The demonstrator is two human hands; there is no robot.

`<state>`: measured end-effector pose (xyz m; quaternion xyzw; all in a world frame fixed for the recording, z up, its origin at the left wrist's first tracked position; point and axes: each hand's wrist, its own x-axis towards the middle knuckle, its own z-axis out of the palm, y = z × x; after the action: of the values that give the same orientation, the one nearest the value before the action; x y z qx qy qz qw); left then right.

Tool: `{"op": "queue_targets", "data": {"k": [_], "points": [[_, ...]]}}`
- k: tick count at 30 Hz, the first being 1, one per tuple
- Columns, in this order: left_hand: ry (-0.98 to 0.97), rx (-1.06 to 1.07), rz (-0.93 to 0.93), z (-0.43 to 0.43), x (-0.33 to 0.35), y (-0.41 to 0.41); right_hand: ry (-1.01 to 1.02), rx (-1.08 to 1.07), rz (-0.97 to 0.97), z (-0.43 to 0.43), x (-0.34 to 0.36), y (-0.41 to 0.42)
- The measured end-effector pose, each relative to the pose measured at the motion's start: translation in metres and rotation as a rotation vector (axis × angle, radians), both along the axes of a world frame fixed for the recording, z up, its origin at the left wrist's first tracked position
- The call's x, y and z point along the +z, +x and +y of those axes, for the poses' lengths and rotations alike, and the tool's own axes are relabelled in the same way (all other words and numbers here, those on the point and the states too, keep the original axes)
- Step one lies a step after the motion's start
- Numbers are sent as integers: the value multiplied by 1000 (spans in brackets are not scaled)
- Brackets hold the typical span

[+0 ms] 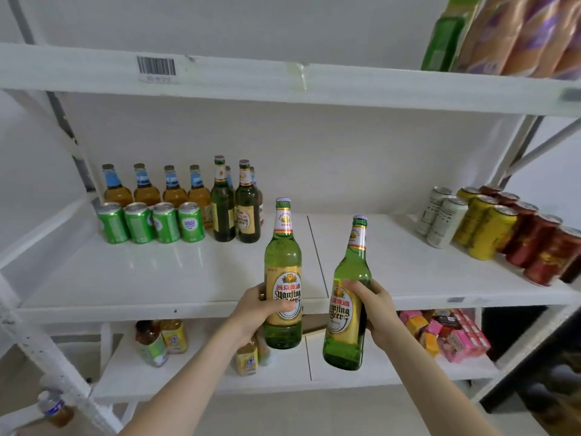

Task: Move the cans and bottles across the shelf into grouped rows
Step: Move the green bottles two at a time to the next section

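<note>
My left hand (259, 313) grips a green beer bottle (283, 256) with a gold label, held upright in front of the middle shelf (157, 278). My right hand (377, 309) grips a second green beer bottle (352, 269), tilted slightly right. Both bottles hang in the air before the shelf's front edge. At the shelf's back left stand two more green beer bottles (235, 202), a row of amber bottles (157, 187) with blue neck labels, and a row of green cans (151, 221) in front of them. At the right stand white cans (441, 220), yellow cans (484, 228) and red cans (540, 247).
An upper shelf (283, 80) with a barcode label carries green and orange packs (503, 33) at the right. The lower shelf holds small juice bottles (163, 341) and pink and orange boxes (446, 335). White metal uprights frame both sides.
</note>
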<state>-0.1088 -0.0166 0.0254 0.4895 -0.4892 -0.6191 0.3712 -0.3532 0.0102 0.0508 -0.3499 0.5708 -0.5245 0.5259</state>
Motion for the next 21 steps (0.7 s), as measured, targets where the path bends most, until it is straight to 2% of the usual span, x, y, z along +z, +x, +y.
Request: {"op": "queue_targets", "data": {"k": [8,21], "points": [[-5,-85,-19,-47,1,-117,-33,-67,-16,-38,1,-111],[70,-13,59,-46,-11,-311,-7,19,39,-61,2,-309]]}}
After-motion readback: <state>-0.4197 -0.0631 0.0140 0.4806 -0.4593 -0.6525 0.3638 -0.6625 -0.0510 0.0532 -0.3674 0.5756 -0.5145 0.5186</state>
